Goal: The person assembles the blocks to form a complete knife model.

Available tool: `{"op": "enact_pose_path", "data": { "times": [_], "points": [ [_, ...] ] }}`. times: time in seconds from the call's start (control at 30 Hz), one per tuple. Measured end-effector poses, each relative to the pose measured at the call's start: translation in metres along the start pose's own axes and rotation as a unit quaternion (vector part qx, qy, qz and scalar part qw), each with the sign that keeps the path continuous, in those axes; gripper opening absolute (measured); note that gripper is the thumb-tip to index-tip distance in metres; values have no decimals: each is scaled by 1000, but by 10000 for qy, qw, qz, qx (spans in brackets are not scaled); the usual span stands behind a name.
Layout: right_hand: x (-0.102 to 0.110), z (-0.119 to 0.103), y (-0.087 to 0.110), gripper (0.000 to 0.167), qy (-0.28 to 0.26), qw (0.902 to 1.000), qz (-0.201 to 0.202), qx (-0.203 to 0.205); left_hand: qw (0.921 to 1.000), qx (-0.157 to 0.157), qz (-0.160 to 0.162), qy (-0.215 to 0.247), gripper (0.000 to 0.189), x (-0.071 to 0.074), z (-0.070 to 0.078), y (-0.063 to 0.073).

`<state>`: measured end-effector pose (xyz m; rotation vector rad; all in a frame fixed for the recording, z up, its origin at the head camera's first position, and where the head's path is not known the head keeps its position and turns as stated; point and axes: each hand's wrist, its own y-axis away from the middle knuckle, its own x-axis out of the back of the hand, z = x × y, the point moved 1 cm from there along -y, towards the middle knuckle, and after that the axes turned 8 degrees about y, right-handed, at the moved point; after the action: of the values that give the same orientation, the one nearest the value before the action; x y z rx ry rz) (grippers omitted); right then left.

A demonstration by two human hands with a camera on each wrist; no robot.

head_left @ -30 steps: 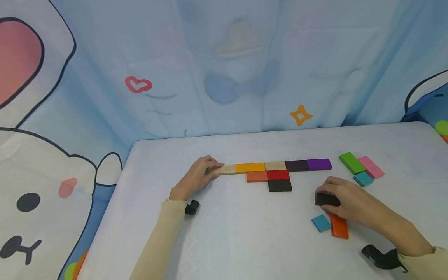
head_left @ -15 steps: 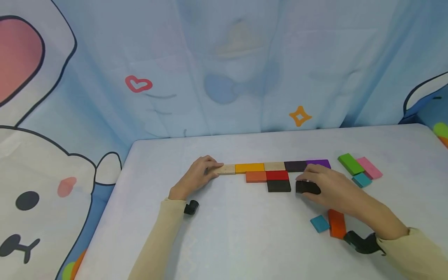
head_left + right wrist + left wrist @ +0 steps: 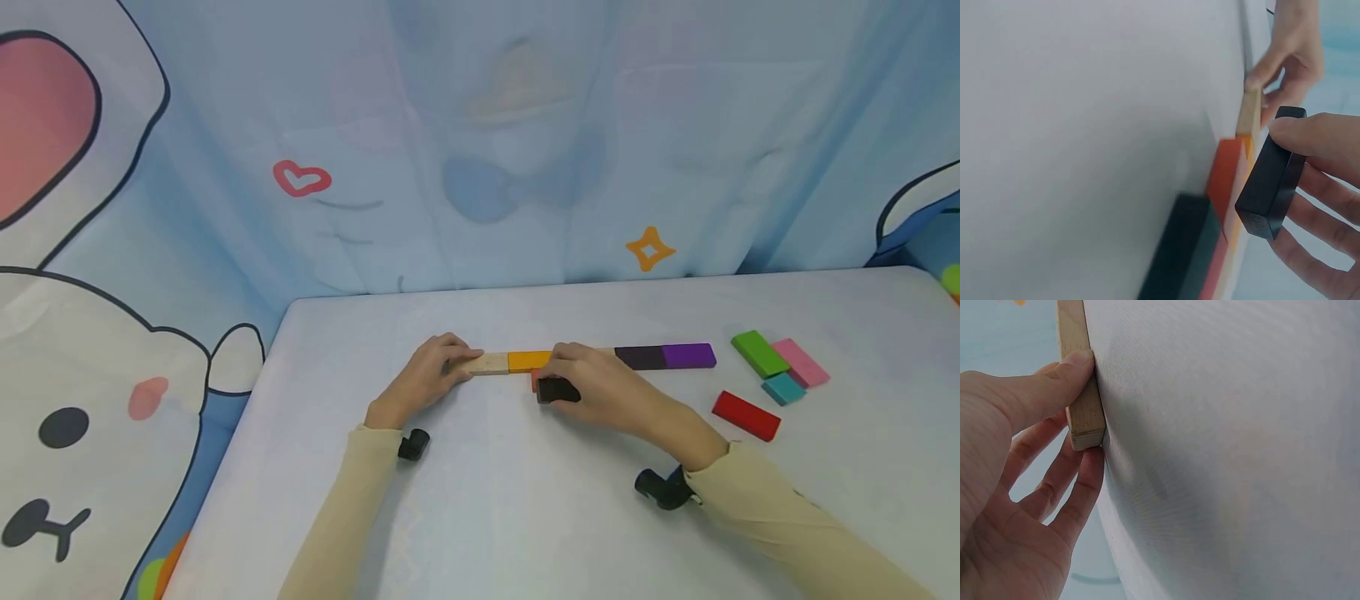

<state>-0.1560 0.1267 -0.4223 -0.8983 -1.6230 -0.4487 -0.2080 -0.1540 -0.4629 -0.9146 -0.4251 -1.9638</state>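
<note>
My left hand (image 3: pixel 431 372) pinches the near-left end of a bare wooden block (image 3: pixel 1082 400) between thumb and fingers. That block starts a row with a yellow block (image 3: pixel 528 362), a wooden block hidden in the head view, a black block (image 3: pixel 640 357) and a purple block (image 3: pixel 689 356). My right hand (image 3: pixel 600 390) pinches another black block (image 3: pixel 1272 172), apart from the row and tilted in the right wrist view. Beneath it, an orange block (image 3: pixel 1225 165), a red block (image 3: pixel 1216 269) and a dark block (image 3: pixel 1179 244) sit against the row.
To the right on the white table (image 3: pixel 480 517) lie green (image 3: pixel 760 353), pink (image 3: pixel 801 362), teal (image 3: pixel 783 388) and red (image 3: pixel 746 416) loose blocks. A blue printed curtain (image 3: pixel 480 167) hangs behind the table's far edge.
My right hand has carried the black block left to the row. The loose red block has come into sight; the lower teal and orange blocks are now covered by the arm. My left hand stays put.
</note>
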Motion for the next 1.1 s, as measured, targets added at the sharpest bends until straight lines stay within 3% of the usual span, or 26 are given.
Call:
{"op": "enact_pose_path", "data": {
  "times": [0.37, 0.63, 1.1],
  "points": [
    [-22, -6, 0, 33, 117, 9997, 86, 200, 10000, 43, -16, 37, 38, -1, 0, 1],
    [-24, -4, 1, 33, 220, 9996, -177, -42, 10000, 32, -5, 48, 38, 0, 1, 1],
    [-25, -5, -2, 32, 550, 9983, -16, 172, 10000, 18, 16, 79, 38, 1, 1, 0]
  ]
}}
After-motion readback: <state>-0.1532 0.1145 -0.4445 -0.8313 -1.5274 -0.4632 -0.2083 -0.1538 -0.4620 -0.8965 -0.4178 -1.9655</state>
